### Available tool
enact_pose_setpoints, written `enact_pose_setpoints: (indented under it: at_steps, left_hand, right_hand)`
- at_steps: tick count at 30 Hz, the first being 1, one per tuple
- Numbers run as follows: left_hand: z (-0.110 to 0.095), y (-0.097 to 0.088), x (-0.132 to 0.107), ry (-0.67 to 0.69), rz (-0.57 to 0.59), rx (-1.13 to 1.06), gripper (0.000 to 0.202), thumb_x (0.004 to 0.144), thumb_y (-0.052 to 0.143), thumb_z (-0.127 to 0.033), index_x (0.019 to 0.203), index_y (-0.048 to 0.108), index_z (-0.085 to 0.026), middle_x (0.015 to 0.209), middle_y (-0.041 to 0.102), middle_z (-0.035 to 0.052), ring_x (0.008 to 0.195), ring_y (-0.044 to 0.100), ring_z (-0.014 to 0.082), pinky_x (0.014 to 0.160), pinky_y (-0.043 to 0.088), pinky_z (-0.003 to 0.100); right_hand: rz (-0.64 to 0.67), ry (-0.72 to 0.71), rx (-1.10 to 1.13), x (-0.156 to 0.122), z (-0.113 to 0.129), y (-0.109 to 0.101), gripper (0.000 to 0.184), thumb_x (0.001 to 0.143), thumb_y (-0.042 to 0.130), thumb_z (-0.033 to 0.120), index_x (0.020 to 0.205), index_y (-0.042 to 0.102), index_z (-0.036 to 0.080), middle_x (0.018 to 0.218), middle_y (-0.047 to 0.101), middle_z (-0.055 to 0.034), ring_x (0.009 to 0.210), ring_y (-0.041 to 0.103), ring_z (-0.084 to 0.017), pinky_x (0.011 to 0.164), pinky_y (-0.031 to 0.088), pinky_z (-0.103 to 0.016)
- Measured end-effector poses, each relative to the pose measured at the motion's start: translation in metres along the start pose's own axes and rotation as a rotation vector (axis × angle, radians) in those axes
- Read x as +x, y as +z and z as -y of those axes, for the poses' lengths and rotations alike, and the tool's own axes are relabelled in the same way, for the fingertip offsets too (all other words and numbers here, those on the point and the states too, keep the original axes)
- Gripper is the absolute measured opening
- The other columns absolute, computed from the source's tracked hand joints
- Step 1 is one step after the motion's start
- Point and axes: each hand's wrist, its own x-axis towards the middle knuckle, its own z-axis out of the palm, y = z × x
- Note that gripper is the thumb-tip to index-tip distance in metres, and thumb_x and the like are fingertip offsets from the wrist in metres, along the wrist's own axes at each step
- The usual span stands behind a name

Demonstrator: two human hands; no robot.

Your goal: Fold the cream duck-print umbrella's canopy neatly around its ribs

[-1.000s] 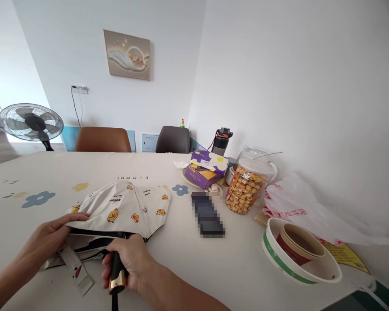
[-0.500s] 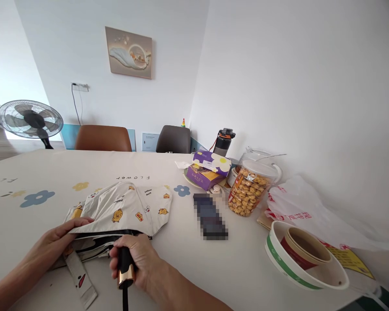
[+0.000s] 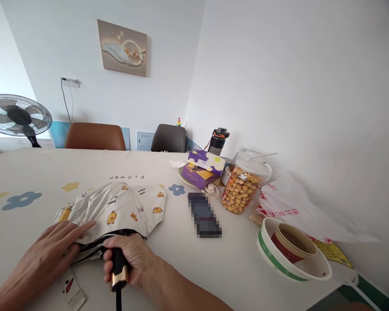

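Observation:
A cream folding umbrella with yellow duck prints lies on the table, its canopy partly gathered and loose. My right hand is wrapped around its black handle, which has a gold band near the end and a black wrist cord hanging below. My left hand rests on the left side of the canopy with fingers stretched over the fabric; its thumb lies near the dark edge of the folds. Beneath that hand a printed closing strap trails onto the table.
Right of the umbrella lies a pixelated dark flat object. Beyond stand purple boxes, a black bottle, a snack jar and a glass pitcher. A plastic bag and a white-green bowl stand at the right.
My left hand has shifted from gripping the canopy's edge to lying flatter over the fabric, covering the upper strap. My right hand keeps hold of the handle. The whole view has shifted slightly.

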Motion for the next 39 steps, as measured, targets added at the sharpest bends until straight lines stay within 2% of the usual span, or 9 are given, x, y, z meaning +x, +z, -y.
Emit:
enact_pose_setpoints:
  at_steps: [4,8,14,20,22,26,31,36,39]
  left_hand:
    - [-0.016,-0.008,0.015,0.129,-0.018,0.099,0.038,0.086,0.040,-0.028,0.124,0.044,-0.032,0.085,0.065,-0.0005,0.081,0.058,0.0195,0.088,0.040,0.037]
    - [-0.018,-0.022,0.017,0.100,-0.063,0.087,0.038,0.087,0.036,-0.018,0.122,0.048,-0.027,0.073,0.061,0.0002,0.075,0.058,0.0161,0.090,0.039,0.036]
    - [-0.016,-0.028,0.010,0.151,0.086,-0.026,0.041,0.088,0.034,-0.014,0.123,0.048,-0.027,0.068,0.058,-0.0017,0.067,0.055,0.0123,0.084,0.042,0.031]
    - [-0.021,-0.024,0.012,0.190,0.149,-0.048,0.041,0.088,0.033,-0.012,0.121,0.052,-0.026,0.065,0.055,-0.0005,0.064,0.052,0.0127,0.084,0.042,0.032]
    - [-0.024,-0.024,0.013,0.178,0.163,-0.054,0.040,0.088,0.033,-0.013,0.119,0.054,-0.027,0.066,0.057,-0.0003,0.064,0.052,0.0126,0.086,0.041,0.033]
    - [-0.028,-0.029,0.013,0.057,0.246,-0.154,0.036,0.087,0.038,-0.023,0.116,0.058,-0.029,0.078,0.064,0.0027,0.076,0.057,0.0162,0.080,0.044,0.031]
    - [-0.009,-0.037,0.030,-0.434,0.389,-0.400,0.041,0.081,0.043,-0.050,0.111,0.062,-0.031,0.094,0.067,0.0001,0.089,0.060,0.0217,0.076,0.048,0.028]
    - [0.030,-0.013,0.086,-0.564,0.291,-0.310,0.052,0.073,0.045,-0.057,0.111,0.061,-0.025,0.117,0.060,0.0020,0.104,0.054,0.0248,0.088,0.042,0.032]
    - [0.029,0.003,0.126,-0.597,0.296,-0.222,0.061,0.076,0.038,-0.058,0.120,0.053,-0.019,0.124,0.054,0.0089,0.107,0.051,0.0280,0.089,0.039,0.038]
  right_hand:
    - [-0.037,-0.006,0.004,0.002,-0.001,0.001,0.019,0.074,0.048,0.012,0.056,0.052,0.010,0.046,0.050,0.0012,0.033,0.047,-0.008,0.032,0.044,-0.022]
    - [-0.091,-0.076,0.031,0.001,0.000,0.003,0.016,0.073,0.052,0.015,0.058,0.052,0.010,0.050,0.051,0.0021,0.035,0.046,-0.007,0.032,0.041,-0.020]
    - [-0.086,-0.090,0.058,-0.004,0.003,0.007,0.011,0.074,0.053,0.017,0.064,0.053,0.012,0.054,0.052,0.0030,0.036,0.046,-0.006,0.033,0.039,-0.019]
    - [-0.126,-0.025,0.116,-0.006,0.006,0.009,0.042,0.075,0.051,0.053,0.062,0.051,0.013,0.053,0.052,0.0014,0.034,0.046,-0.007,0.030,0.037,-0.020]
    - [-0.161,-0.029,0.093,-0.004,0.005,0.009,0.043,0.075,0.051,0.054,0.062,0.050,0.013,0.052,0.052,0.0016,0.034,0.046,-0.007,0.029,0.037,-0.020]
    - [-0.192,-0.048,0.016,0.002,-0.001,0.009,0.032,0.077,0.052,0.038,0.059,0.053,0.011,0.047,0.049,0.0018,0.031,0.043,-0.007,0.028,0.036,-0.019]
    - [-0.194,-0.020,-0.022,0.005,-0.004,0.009,0.033,0.077,0.044,0.030,0.053,0.052,0.011,0.040,0.046,-0.0004,0.027,0.042,-0.008,0.026,0.036,-0.019]
    - [-0.196,-0.016,-0.058,0.002,-0.006,0.013,0.032,0.077,0.038,0.022,0.049,0.050,0.011,0.037,0.044,-0.0006,0.024,0.041,-0.010,0.024,0.037,-0.021]
    - [-0.209,-0.054,-0.089,0.002,-0.009,0.016,0.033,0.077,0.038,0.019,0.046,0.047,0.012,0.036,0.042,-0.0001,0.024,0.040,-0.010,0.023,0.036,-0.021]
